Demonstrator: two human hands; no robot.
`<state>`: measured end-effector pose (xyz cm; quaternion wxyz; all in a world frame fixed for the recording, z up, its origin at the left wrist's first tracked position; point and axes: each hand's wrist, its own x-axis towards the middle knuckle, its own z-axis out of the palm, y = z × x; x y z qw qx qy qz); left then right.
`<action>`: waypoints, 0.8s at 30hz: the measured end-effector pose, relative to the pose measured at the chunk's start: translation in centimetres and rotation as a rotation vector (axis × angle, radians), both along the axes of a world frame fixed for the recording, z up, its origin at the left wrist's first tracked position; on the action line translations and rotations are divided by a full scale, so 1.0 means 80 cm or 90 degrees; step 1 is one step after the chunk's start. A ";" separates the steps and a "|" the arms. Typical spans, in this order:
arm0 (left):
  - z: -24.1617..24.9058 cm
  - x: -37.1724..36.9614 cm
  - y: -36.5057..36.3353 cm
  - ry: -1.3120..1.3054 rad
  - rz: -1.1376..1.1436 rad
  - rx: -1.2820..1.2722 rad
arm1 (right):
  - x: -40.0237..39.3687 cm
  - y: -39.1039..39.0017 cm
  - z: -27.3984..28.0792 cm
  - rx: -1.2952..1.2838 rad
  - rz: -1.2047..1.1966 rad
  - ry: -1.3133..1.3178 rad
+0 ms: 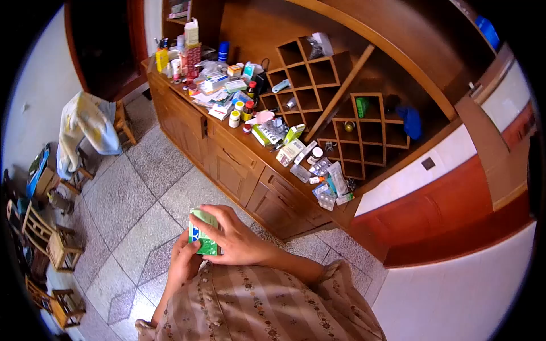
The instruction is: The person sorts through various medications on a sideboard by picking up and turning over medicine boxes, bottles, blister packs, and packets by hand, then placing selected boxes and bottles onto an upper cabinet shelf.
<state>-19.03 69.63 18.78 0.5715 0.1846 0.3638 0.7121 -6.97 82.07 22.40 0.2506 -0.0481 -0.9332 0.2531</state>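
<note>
Green box (208, 245), left fingers (188, 250) gripping it, right fingers (208, 227) parted around it

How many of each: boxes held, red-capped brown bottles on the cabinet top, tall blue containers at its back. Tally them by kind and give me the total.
Held green box: 1
Red-capped brown bottles, the nearer bottle and the farther bottle: 2
Tall blue container: 1
Total: 4
</note>
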 end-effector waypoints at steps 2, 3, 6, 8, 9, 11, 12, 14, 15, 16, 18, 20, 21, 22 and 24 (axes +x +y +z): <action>-0.001 -0.007 -0.004 -0.005 -0.018 -0.010 | -0.003 -0.005 -0.006 0.006 -0.019 0.011; -0.002 -0.010 -0.003 -0.004 -0.032 -0.011 | -0.004 -0.007 -0.009 0.012 -0.023 0.019; -0.007 -0.015 -0.003 0.006 -0.069 -0.009 | 0.001 -0.010 -0.010 -0.011 -0.044 0.013; -0.008 -0.014 0.003 0.015 -0.037 -0.026 | 0.006 -0.008 -0.009 -0.017 -0.052 0.014; -0.007 -0.015 0.006 0.013 -0.045 -0.021 | 0.009 -0.006 -0.012 0.003 -0.050 0.042; -0.004 -0.020 0.013 -0.029 -0.051 -0.008 | 0.015 -0.001 -0.020 0.034 -0.050 0.072; -0.004 -0.018 0.018 -0.030 -0.032 0.004 | 0.017 0.002 -0.028 0.028 -0.042 0.093; -0.005 -0.016 0.028 -0.013 -0.018 0.022 | 0.015 0.010 -0.041 0.036 -0.042 0.151; 0.005 -0.016 0.035 -0.007 -0.026 0.027 | 0.017 0.013 -0.039 0.036 -0.035 0.166; 0.022 -0.016 0.046 -0.018 -0.047 0.021 | 0.015 0.020 -0.036 0.052 -0.038 0.177; 0.050 -0.013 0.070 -0.009 -0.071 0.021 | 0.024 0.040 -0.017 0.075 -0.047 0.186; 0.075 -0.004 0.096 0.026 -0.081 0.032 | 0.043 0.062 0.019 0.138 -0.077 0.193; 0.086 0.003 0.113 0.029 -0.086 0.049 | 0.057 0.073 0.037 0.155 -0.080 0.196; 0.095 0.010 0.129 0.044 -0.126 0.053 | 0.070 0.083 0.053 0.237 -0.119 0.210; 0.108 0.025 0.163 0.061 -0.171 0.072 | 0.085 0.113 0.074 0.382 -0.169 0.311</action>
